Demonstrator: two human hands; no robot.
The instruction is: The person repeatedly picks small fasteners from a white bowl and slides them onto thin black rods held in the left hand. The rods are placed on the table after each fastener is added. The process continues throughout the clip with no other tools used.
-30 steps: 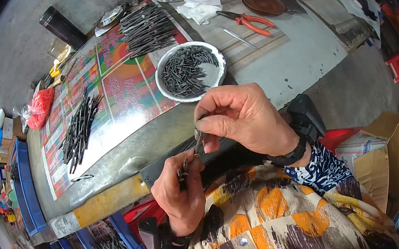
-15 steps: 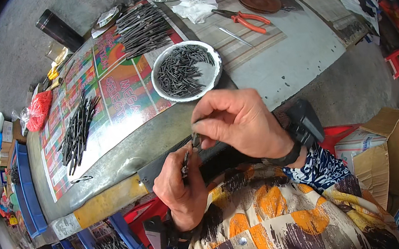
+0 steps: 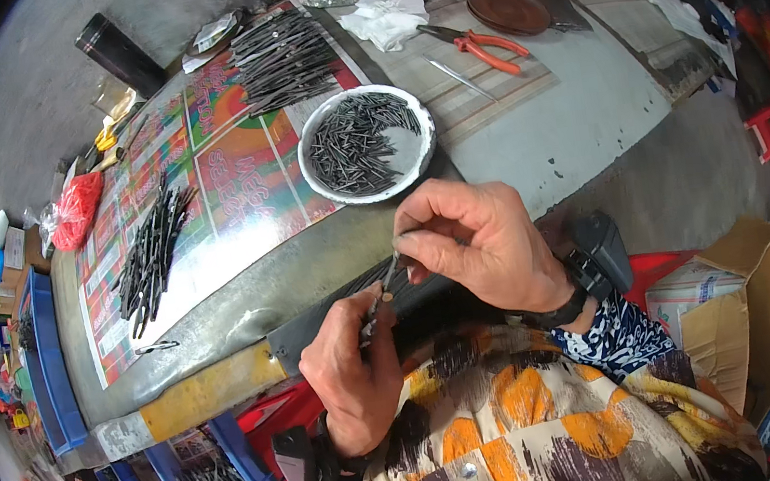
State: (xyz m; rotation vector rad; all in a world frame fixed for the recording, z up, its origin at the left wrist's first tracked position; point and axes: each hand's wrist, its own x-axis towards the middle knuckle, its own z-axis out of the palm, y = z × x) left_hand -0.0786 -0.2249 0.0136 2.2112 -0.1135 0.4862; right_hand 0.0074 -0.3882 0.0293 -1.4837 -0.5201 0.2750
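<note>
My left hand (image 3: 358,366) is closed round a slim dark metallic piece (image 3: 373,322), and its upper end sticks out past the thumb and forefinger. Just above, my right hand (image 3: 483,242) pinches a thin dark rod (image 3: 392,271) between thumb and forefinger. The rod slants down to the tip of the left-hand piece; whether they are joined I cannot make out. Beyond my right hand stands a white bowl (image 3: 424,165) holding many short dark rods (image 3: 349,153). On the left lies a loose pile of long dark strips (image 3: 152,257).
More long strips (image 3: 283,59) lie in rows at the far side. Red-handled pliers (image 3: 486,47), a silver pointed tool (image 3: 461,78), a brown round dish (image 3: 507,10) and crumpled tissue (image 3: 385,17) are at the back. Blue trays (image 3: 51,362) flank the table (image 3: 243,342); an open carton (image 3: 735,311) stands at right.
My right hand has moved a little right and away from my left fingers, so the thin rod now shows between them. The left hand keeps its hold, shifting slightly.
</note>
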